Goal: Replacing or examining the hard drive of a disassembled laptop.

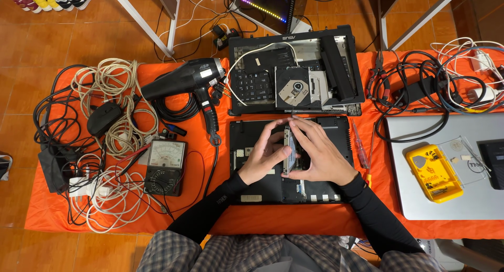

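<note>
2 hands [294, 154] hold drive [288, 151] upright, fingers [273, 131] curled.

screen [265, 2]: dark, purple-lit edge, top centre | meter dial [166, 154]: pale, left | dryer label [206, 72]: white

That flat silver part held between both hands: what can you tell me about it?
The drive is a thin, flat, rectangular slab that looks like grey metal. It is turned on edge, so mostly its narrow side shows. The left hand and right hand clasp it from either side, fingers curled over its top end. It is held just above the open black laptop base on the orange cloth. Its faces are mostly hidden by the hands.
</note>
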